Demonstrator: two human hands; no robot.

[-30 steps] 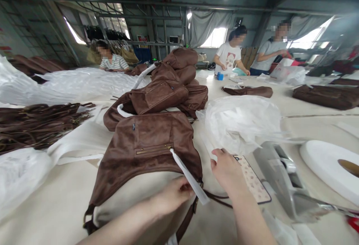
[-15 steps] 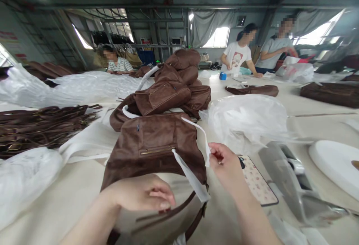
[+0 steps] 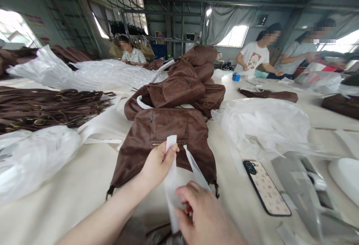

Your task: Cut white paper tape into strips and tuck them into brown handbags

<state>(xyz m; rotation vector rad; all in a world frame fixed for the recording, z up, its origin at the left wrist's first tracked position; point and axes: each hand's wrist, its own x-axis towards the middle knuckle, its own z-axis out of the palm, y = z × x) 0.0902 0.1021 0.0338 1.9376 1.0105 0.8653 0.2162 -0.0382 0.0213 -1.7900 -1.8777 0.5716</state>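
A brown handbag point(image 3: 165, 125) lies in front of me, its zipped pocket facing up. A white strip point(image 3: 171, 185) runs down over the bag's near edge, its upper part pinched between the thumb and fingers of my left hand point(image 3: 157, 164). Beside the lower part of that strip is my right hand point(image 3: 204, 215), fingers bent, with thumb and forefinger apart. A second white strip point(image 3: 195, 166) is tied to the zip pull and passes behind my right hand. The bag's strap at the bottom is mostly hidden by my hands and blurred.
More brown bags point(image 3: 179, 84) are piled behind. Brown straps point(image 3: 50, 106) lie left, near clear plastic wrapping point(image 3: 42, 155). To the right are a phone point(image 3: 269, 189), a grey tape dispenser point(image 3: 303, 185), a white roll point(image 3: 346, 177) and plastic bags point(image 3: 263, 125). Several people work across the table.
My left hand has risen from the strap and now pinches a white strip. My right hand has moved down and left, away from the bag's right side. The view has shifted left.
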